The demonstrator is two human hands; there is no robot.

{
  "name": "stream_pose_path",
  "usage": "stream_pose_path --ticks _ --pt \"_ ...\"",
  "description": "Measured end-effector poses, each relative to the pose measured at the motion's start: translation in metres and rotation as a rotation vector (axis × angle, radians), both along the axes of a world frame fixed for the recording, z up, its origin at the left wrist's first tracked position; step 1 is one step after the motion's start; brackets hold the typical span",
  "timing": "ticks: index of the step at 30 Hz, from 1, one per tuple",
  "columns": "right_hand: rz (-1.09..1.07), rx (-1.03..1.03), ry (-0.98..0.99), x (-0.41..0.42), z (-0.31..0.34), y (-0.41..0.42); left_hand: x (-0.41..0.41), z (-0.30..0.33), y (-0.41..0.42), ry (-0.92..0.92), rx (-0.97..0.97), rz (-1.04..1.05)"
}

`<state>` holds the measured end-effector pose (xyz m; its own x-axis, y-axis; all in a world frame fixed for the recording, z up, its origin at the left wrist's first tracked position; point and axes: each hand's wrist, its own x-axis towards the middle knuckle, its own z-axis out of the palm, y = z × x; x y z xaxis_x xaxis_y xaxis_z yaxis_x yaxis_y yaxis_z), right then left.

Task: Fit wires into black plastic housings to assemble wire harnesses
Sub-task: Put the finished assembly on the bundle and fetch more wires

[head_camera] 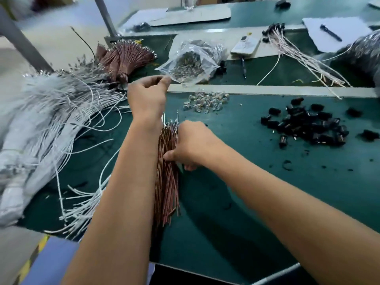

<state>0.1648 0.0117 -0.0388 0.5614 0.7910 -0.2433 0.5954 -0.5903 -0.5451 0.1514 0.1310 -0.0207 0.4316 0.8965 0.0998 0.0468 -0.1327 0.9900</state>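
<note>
Just left of the pile of black housings (306, 126), on the green surface (257, 198), lies the brown wire bundle (167, 171). The right hand (193, 145) presses it mid-length, fingers curled round the strands; the left hand (148, 95), beyond the bundle's tips, is curled, pinching what looks like one wire. These wires seem light, springy, apt to splay; grip near the terminal end. Open room lies toward the surface's near edge; white wires (67, 120) crowd the far side from the housings.

Reddish-brown wires (167, 173) lie on a dark green table (236, 192) beside white wires (67, 112), black housings (308, 126) and clear bulbs (206, 101).
</note>
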Motion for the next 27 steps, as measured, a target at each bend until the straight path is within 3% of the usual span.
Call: stream_pose_path --ticks 5,11,15,21,23,27 --pt "-0.002 -0.033 0.163 0.01 0.006 -0.005 -0.009 0.006 0.006 -0.051 -0.046 0.108" --pt "0.063 -0.1 -0.007 0.001 0.007 -0.003 -0.006 0.014 0.0 -0.109 -0.121 0.097" --pt "-0.043 -0.013 0.21 0.006 0.006 -0.006 0.002 0.013 -0.004 -0.151 -0.136 0.094" --pt "-0.244 0.445 0.689 0.044 0.02 -0.05 0.011 0.008 -0.021 -0.171 -0.16 0.032" --pt "-0.352 0.668 0.699 0.066 0.026 -0.076 0.021 0.003 -0.04 -0.162 -0.183 -0.076" --pt "-0.541 1.087 0.524 0.1 0.021 -0.133 0.044 -0.012 -0.098 -0.22 -0.332 -0.391"
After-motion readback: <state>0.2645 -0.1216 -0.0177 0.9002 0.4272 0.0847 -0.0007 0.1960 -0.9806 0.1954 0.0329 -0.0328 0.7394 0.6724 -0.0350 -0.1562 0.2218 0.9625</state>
